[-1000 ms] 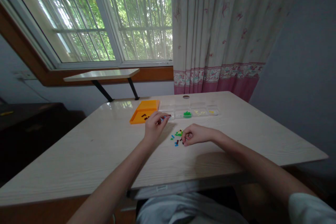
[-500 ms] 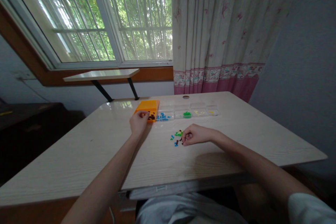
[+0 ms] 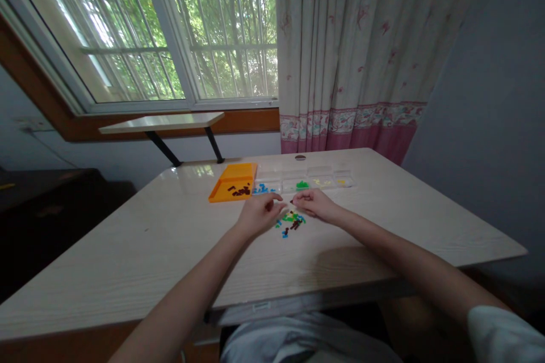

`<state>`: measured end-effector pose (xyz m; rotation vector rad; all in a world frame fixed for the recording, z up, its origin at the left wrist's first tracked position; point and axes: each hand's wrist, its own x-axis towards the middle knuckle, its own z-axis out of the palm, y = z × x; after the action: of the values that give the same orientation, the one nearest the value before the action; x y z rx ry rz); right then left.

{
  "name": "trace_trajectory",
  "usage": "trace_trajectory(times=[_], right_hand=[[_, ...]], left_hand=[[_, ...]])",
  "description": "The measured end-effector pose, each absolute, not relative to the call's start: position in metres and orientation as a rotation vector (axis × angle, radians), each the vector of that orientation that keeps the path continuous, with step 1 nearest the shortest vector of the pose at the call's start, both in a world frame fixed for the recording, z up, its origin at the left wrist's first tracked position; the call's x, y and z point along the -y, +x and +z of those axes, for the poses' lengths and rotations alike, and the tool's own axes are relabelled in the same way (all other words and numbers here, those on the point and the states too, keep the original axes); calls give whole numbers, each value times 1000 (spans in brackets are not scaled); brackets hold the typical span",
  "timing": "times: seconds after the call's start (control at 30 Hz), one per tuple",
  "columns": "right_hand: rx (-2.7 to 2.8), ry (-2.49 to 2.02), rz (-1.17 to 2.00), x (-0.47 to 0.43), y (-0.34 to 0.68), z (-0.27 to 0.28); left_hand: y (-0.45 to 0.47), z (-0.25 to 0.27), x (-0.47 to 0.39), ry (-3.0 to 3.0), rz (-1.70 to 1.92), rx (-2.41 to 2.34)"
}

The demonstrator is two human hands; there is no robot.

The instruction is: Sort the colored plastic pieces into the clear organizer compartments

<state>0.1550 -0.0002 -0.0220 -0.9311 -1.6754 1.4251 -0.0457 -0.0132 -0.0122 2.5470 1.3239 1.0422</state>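
Note:
My right hand (image 3: 315, 205) pinches a small dark brown piece (image 3: 292, 202) at its fingertips, just above a loose pile of mixed pieces (image 3: 293, 219). Facing it from the left is my left hand (image 3: 260, 213), thumb and forefinger apart with nothing visible between them. The pile holds green, brown, blue and pale yellow pieces on the tabletop. An orange box (image 3: 216, 195) with its lid folded back lies beyond my left hand, dark brown pieces (image 3: 240, 189) inside it.
Right of the orange box runs a row of clear lidded boxes holding blue pieces (image 3: 264, 188), green pieces (image 3: 302, 185) and yellow pieces (image 3: 341, 182). A small raised shelf (image 3: 166, 121) stands at the table's back left, below the window. A patterned curtain (image 3: 340, 68) hangs behind the table.
My left hand has left the orange box and moved right, toward my right hand. My right hand has lifted off the pile, away from me, with a dark brown piece.

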Motion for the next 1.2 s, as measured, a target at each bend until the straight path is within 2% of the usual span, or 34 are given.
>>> trace_trajectory(times=[0.3,0.87,1.03,1.2], right_hand=[[1633,-834,1573,7,152,-19],[1659,-827,1541,4,151,-23],[1778,-879,1416,4,154,-20],[2173,-852,1214,9,166,-11]], left_hand=[[-35,-12,21,2633,1092,-1250],[-33,-12,24,2615,1119,-1147],[-36,-9,24,2617,1129,-1148],[-45,1,23,2535,1329,-1197]])
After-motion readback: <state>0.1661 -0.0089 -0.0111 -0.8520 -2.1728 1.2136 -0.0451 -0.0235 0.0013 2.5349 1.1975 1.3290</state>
